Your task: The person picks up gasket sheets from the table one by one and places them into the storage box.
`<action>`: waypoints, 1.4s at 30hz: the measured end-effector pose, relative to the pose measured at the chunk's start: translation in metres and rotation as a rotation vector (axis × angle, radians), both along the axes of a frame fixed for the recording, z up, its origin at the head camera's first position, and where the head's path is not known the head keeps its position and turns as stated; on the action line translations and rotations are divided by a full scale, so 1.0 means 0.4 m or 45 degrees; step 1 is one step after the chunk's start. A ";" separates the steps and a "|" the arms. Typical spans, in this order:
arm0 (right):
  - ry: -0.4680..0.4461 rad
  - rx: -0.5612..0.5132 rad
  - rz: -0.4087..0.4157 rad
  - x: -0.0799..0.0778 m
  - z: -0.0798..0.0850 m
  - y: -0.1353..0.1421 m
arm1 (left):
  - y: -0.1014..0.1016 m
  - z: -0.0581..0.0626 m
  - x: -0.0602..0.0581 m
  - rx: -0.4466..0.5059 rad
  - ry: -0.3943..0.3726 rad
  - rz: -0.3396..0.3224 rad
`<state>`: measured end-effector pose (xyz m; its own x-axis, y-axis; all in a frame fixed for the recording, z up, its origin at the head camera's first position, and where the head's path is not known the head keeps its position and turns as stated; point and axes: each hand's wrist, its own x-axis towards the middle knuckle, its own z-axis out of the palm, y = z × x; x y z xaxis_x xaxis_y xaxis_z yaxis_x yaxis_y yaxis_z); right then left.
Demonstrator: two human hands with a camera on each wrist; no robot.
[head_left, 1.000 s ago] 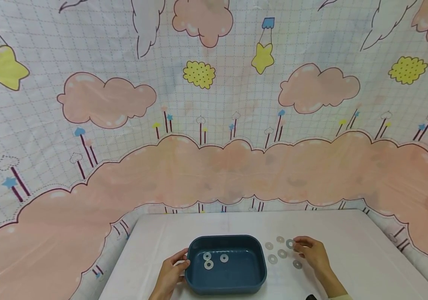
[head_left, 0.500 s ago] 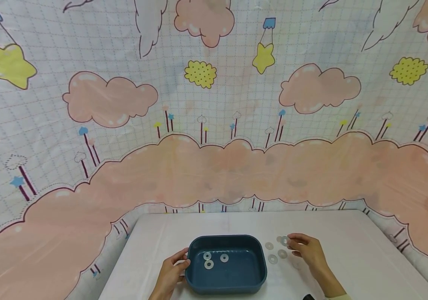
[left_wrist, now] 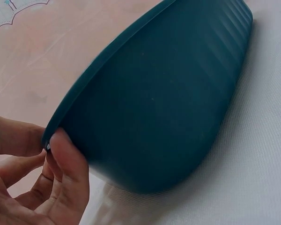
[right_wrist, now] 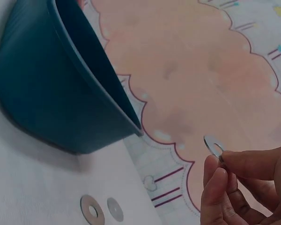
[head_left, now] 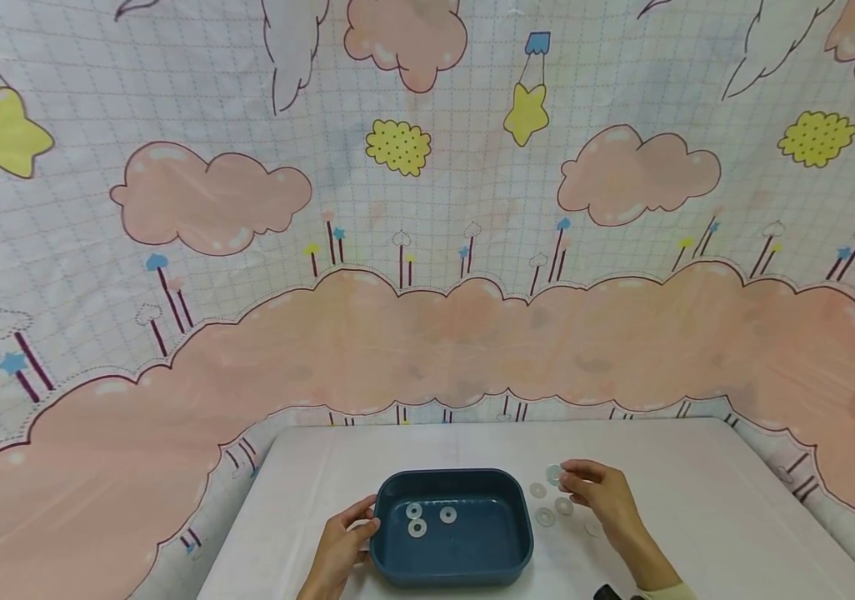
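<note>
A dark blue rectangular bin (head_left: pixel 452 575) stands on the white table, with three flat washers inside, one of them a washer (head_left: pixel 447 515) near the middle. My left hand (head_left: pixel 339 537) pinches the bin's rim at its left side; in the left wrist view the thumb lies against the outer wall (left_wrist: pixel 150 103). Between the thumb and fingers of my right hand (head_left: pixel 607 500) a metal washer (right_wrist: pixel 213 146) is pinched, raised above the table to the right of the bin. Below and left of that hand lie several loose washers, among them a washer (head_left: pixel 544 517) close to the bin.
The white tabletop (head_left: pixel 307 467) extends around the bin on every side. Behind it hangs a cloth (head_left: pixel 472 342) printed with clouds and stars. A small black object (head_left: pixel 607 592) shows at the bottom edge by the right forearm.
My right hand has moved left and slightly up, carrying the washer from the right of the loose washers toward the bin. My left hand keeps its hold on the rim.
</note>
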<state>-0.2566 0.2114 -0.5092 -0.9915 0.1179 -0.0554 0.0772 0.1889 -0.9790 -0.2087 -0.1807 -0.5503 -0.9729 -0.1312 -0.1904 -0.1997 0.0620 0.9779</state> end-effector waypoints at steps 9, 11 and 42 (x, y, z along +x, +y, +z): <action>0.016 -0.092 0.054 0.003 0.010 -0.050 | -0.001 -0.006 -0.001 0.002 0.001 0.001; 0.022 -0.121 0.073 0.003 0.012 -0.059 | 0.000 -0.005 0.001 0.003 0.004 0.000; 0.035 -0.220 0.335 0.026 0.027 -0.207 | 0.006 0.004 0.011 0.040 0.010 -0.010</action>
<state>-0.2464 0.1284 -0.4985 -0.9881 -0.1516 -0.0254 0.0211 0.0295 -0.9993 -0.2043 -0.1784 -0.5486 -0.9754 -0.1173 -0.1869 -0.1919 0.0328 0.9809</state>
